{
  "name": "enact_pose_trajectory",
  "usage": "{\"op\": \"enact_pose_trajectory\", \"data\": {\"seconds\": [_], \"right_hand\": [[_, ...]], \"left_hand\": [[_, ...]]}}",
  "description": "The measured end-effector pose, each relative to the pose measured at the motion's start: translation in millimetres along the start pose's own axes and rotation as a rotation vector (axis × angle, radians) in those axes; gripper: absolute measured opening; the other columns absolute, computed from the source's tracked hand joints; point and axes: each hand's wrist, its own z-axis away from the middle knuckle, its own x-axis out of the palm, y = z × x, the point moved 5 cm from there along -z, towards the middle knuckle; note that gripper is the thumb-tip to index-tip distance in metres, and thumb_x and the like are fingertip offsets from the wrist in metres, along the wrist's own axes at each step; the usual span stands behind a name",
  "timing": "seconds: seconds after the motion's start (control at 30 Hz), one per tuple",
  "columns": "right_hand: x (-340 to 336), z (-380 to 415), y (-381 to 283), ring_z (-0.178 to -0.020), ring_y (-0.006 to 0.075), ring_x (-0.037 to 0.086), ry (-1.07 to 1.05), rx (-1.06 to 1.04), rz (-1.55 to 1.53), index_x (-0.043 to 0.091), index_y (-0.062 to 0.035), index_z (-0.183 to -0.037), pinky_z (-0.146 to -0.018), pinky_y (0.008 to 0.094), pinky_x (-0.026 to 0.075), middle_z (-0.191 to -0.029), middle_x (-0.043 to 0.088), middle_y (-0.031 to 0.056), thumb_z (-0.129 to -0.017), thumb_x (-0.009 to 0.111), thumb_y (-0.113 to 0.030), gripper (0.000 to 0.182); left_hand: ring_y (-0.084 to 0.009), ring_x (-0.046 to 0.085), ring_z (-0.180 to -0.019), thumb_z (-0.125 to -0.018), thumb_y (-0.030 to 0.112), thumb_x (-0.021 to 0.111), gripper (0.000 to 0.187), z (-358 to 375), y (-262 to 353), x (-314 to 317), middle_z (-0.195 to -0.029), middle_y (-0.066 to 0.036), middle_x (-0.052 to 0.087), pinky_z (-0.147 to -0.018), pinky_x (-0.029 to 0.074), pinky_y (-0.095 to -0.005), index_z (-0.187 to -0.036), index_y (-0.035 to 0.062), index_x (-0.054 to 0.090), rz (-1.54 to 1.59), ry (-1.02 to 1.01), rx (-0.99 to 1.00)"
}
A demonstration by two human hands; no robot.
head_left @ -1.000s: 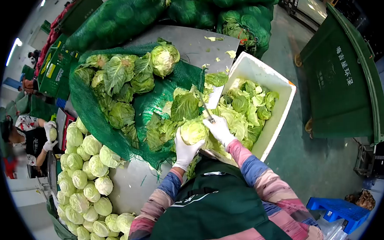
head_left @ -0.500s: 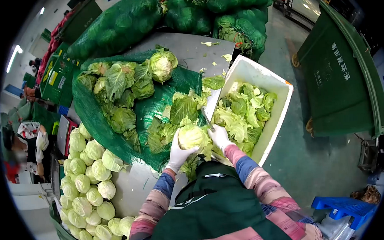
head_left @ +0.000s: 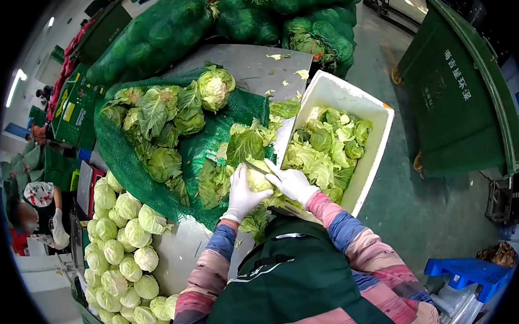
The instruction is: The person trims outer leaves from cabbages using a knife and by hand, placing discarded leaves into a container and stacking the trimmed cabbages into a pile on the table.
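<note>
My left hand [head_left: 246, 194], in a white glove, is curled around the near-left side of a pale green cabbage [head_left: 258, 178], thumb extended across its lower face. My right hand [head_left: 293, 185], also gloved, has its fingers extended and laid against the cabbage's right side; the knife [head_left: 256, 167] lies across the top of the cabbage, and how it is gripped I cannot tell. The cabbage is held above the near edge of the metal table [head_left: 176, 252], between a green mesh sack [head_left: 126, 168] and a white foam box [head_left: 371, 174]. The box contains loose leaves [head_left: 323, 153]. Leafy cabbages [head_left: 165, 161] lie on the sack's left part; detached leaves [head_left: 244, 145] lie just beyond my hands. Trimmed cabbages [head_left: 122, 266] are piled at the table's left side.
</note>
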Motion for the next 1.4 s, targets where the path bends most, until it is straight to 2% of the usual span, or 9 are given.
{"op": "enact_pose_trajectory", "data": {"seconds": [0.2, 0.43, 0.6, 0.63, 0.8, 1.0, 1.17, 1.23, 1.4], "right_hand": [[11, -17, 9, -0.066, 0.0400, 0.064, -0.037, -0.061, 0.047, 0.030, -0.0201, -0.150, -0.060, 0.0486, 0.050, -0.074, 0.065, 0.0224, -0.098, 0.041, -0.052, 0.062], [1, -40, 83, -0.099, 0.0359, 0.065, 0.123, 0.383, -0.210, 0.064, -0.0097, -0.124, -0.089, 0.0421, 0.049, -0.108, 0.068, 0.0202, -0.097, 0.045, -0.051, 0.053], [-33, -12, 66, -0.087, 0.0314, 0.069, 0.161, 0.576, -0.189, 0.032, -0.0130, -0.150, -0.078, 0.0388, 0.053, -0.100, 0.071, 0.0173, -0.095, 0.055, -0.045, 0.068], [-36, -11, 40, -0.084, 0.0311, 0.070, 0.145, 0.414, -0.263, 0.015, -0.0147, -0.155, -0.076, 0.0372, 0.054, -0.093, 0.072, 0.0147, -0.091, 0.063, -0.041, 0.084], [-3, -13, -20, -0.101, 0.0349, 0.065, 0.234, -0.152, -0.171, 0.036, -0.0151, -0.149, -0.087, 0.0402, 0.052, -0.109, 0.067, 0.0175, -0.081, 0.069, -0.054, 0.085], [-19, -37, -31, -0.089, 0.0352, 0.067, -0.075, -0.150, -0.034, 0.071, -0.0063, -0.088, -0.079, 0.0431, 0.054, -0.093, 0.068, 0.0181, -0.077, 0.065, -0.038, 0.034], [-16, -49, 3, -0.072, 0.0356, 0.067, -0.041, -0.119, -0.003, 0.072, -0.0090, -0.092, -0.071, 0.0437, 0.055, -0.075, 0.068, 0.0179, -0.080, 0.061, -0.030, 0.026], [-14, -47, 44, -0.079, 0.0359, 0.068, -0.014, 0.175, -0.034, 0.071, -0.0081, -0.091, -0.075, 0.0438, 0.054, -0.083, 0.069, 0.0199, -0.079, 0.062, -0.028, 0.025], [-5, -27, 38, -0.094, 0.0281, 0.069, 0.053, 0.066, -0.466, 0.062, -0.0096, -0.128, -0.083, 0.0357, 0.053, -0.108, 0.069, 0.0179, -0.081, 0.068, -0.054, 0.065]], "left_hand": [[-0.0404, 0.040, -0.128, -0.061, 0.034, 0.087, 0.107, 8, -9, 6, -0.139, -0.026, 0.041, -0.109, 0.035, -0.0439, -0.141, -0.0090, 0.031, 0.052, 0.082, -0.013], [-0.0363, 0.028, -0.142, -0.060, 0.025, 0.086, 0.114, 41, -26, -4, -0.149, -0.024, 0.032, -0.112, 0.032, -0.0411, -0.149, -0.0045, 0.021, 0.128, 0.069, 0.071], [-0.0404, 0.037, -0.131, -0.065, 0.033, 0.086, 0.116, 48, -34, 0, -0.141, -0.027, 0.038, -0.109, 0.032, -0.0434, -0.153, 0.0024, 0.018, 0.142, 0.054, -0.170], [-0.0407, 0.040, -0.127, -0.065, 0.036, 0.087, 0.117, 42, -34, 4, -0.139, -0.027, 0.040, -0.108, 0.033, -0.0438, -0.153, 0.0038, 0.017, 0.279, 0.092, -0.229], [-0.0386, 0.047, -0.115, -0.059, 0.037, 0.090, 0.121, 28, 0, -8, -0.130, -0.024, 0.050, -0.101, 0.040, -0.0433, -0.148, -0.0066, 0.021, 0.047, 0.139, -0.170], [-0.0369, 0.048, -0.112, -0.053, 0.031, 0.093, 0.122, 30, 4, -6, -0.128, -0.022, 0.051, -0.099, 0.041, -0.0420, -0.146, -0.0064, 0.023, -0.050, 0.064, -0.072], [-0.0370, 0.047, -0.115, -0.053, 0.027, 0.093, 0.120, 35, 5, -5, -0.130, -0.020, 0.051, -0.102, 0.039, -0.0417, -0.147, -0.0053, 0.024, -0.058, 0.003, 0.029], [-0.0371, 0.046, -0.116, -0.052, 0.025, 0.093, 0.120, 39, 1, -7, -0.133, -0.020, 0.049, -0.104, 0.038, -0.0420, -0.147, -0.0029, 0.025, 0.008, 0.022, 0.050], [-0.0366, 0.041, -0.129, -0.054, 0.024, 0.092, 0.109, 35, -7, -10, -0.145, -0.018, 0.042, -0.109, 0.033, -0.0427, -0.145, 0.0014, 0.035, 0.043, -0.002, 0.065]]}}
